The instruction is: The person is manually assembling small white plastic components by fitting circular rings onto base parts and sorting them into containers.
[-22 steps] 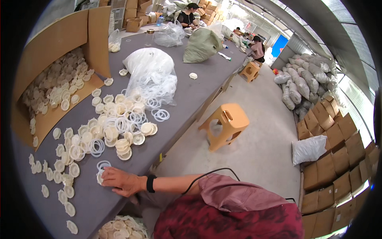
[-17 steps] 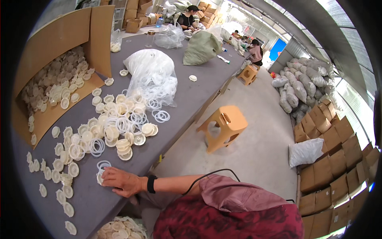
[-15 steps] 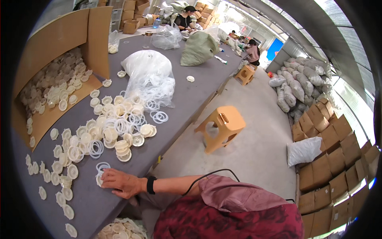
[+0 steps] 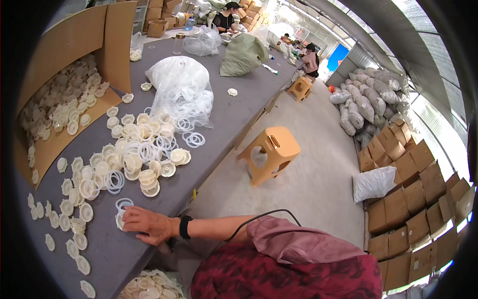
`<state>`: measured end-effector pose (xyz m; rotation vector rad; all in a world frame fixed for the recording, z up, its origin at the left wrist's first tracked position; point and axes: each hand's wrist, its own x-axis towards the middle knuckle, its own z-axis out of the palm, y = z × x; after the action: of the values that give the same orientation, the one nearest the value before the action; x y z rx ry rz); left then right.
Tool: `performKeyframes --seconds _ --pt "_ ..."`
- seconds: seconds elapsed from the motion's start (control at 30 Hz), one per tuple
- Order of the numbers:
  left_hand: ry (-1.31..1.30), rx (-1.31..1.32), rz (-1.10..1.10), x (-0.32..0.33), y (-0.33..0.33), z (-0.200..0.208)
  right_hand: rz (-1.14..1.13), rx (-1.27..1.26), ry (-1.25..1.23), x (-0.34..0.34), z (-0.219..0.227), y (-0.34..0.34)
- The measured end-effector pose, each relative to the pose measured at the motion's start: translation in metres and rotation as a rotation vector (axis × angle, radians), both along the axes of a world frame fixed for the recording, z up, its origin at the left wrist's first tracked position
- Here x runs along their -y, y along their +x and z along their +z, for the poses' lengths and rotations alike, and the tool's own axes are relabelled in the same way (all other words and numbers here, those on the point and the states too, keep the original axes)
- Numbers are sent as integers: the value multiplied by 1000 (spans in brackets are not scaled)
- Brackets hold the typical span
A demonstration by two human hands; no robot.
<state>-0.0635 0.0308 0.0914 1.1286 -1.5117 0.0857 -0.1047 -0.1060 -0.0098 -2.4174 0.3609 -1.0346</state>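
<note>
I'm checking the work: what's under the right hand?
Part of a cream round plastic cap shows at the fingers, near translucent plastic rings; the right hand hides the rest.

Cream caps are showing smooth plastic, milky rings are looking like slick translucent plastic, the white bag is catching light on crinkled glossy film, the table is looking matt, and the big carton is presenting dull, smooth cardboard

Disc partly hidden under right hand, lower pile cropped
</note>
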Motion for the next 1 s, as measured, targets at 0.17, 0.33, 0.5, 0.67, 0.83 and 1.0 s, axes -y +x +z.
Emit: performKeyframes --seconds 0.17,0.33,0.5,0.67,0.83,1.0 --pt "-12 9 8 -5 -1 -1 9 -6 5 -2 1 0" --pt "-25 22 23 -12 -3 0 -15 22 -31 -2 1 -1" --pt "-34 35 33 -17 -7 -2 -36 33 -64 -3 -3 -3" --pt "-43 35 44 -24 -8 -1 -48 25 -77 -4 -2 0" --pt "-46 44 45 -27 -9 -1 -41 23 -50 -5 -4 -2" --pt "-56 46 35 -30 -5 -1 -48 18 -54 -5 -4 -2"
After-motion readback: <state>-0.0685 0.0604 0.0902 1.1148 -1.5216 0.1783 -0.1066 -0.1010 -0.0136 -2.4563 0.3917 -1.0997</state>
